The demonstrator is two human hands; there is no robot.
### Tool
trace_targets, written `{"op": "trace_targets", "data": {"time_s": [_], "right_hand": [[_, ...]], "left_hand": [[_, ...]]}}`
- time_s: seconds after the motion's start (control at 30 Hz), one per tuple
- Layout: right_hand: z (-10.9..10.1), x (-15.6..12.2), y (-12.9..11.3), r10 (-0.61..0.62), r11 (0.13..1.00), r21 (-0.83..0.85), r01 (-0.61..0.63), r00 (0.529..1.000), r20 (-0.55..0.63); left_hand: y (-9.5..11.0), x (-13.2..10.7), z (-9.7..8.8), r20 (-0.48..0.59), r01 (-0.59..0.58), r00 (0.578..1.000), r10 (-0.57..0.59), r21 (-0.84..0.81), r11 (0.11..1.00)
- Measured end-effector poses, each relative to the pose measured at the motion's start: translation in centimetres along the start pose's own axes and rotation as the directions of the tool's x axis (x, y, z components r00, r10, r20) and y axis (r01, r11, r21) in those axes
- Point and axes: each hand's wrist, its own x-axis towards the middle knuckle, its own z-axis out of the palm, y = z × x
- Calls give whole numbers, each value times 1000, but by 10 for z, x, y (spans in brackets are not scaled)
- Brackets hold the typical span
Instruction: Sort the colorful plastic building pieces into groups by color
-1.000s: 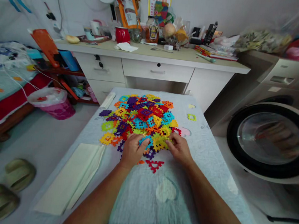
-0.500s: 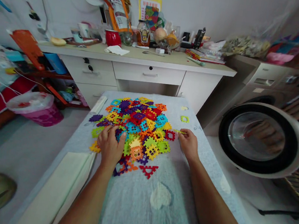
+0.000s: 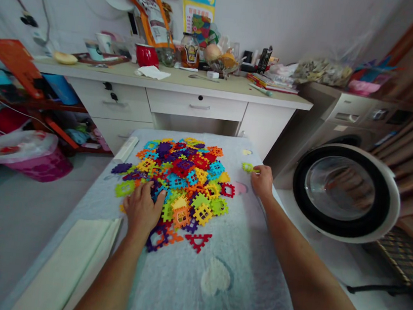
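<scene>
A heap of colourful plastic interlocking tiles point(image 3: 181, 177) lies on a table covered with a pale blue cloth point(image 3: 214, 285). My left hand point(image 3: 143, 210) rests palm down on the heap's near-left edge, fingers spread over the pieces. My right hand point(image 3: 262, 181) is out at the table's right side, fingers pinched on a light green tile point(image 3: 248, 167) lying apart from the heap. A red triangular tile point(image 3: 197, 241) and a purple tile point(image 3: 155, 239) lie loose at the near edge of the heap.
A folded cream cloth point(image 3: 67, 263) lies at the table's near left. Behind stands a white desk point(image 3: 197, 106) crowded with jars, a red mug and books. A washing machine with its round door point(image 3: 344, 190) open is on the right, a pink bin point(image 3: 30, 160) on the left.
My right hand left the heap and moved right and further away to the lone green tile. My left hand slid left onto the heap's near-left edge. The view shifted right.
</scene>
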Motion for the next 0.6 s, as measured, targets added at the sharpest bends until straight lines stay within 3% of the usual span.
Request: {"op": "trace_targets", "data": {"time_s": [0.27, 0.6], "right_hand": [[24, 18, 22, -99, 994, 40, 98, 995, 31], [33, 22, 29, -35, 974, -216, 65, 990, 139]], "left_hand": [[-6, 1, 7, -35, -21, 999, 20, -27, 999], [-9, 1, 8, -19, -25, 1000, 25, 20, 999]]}}
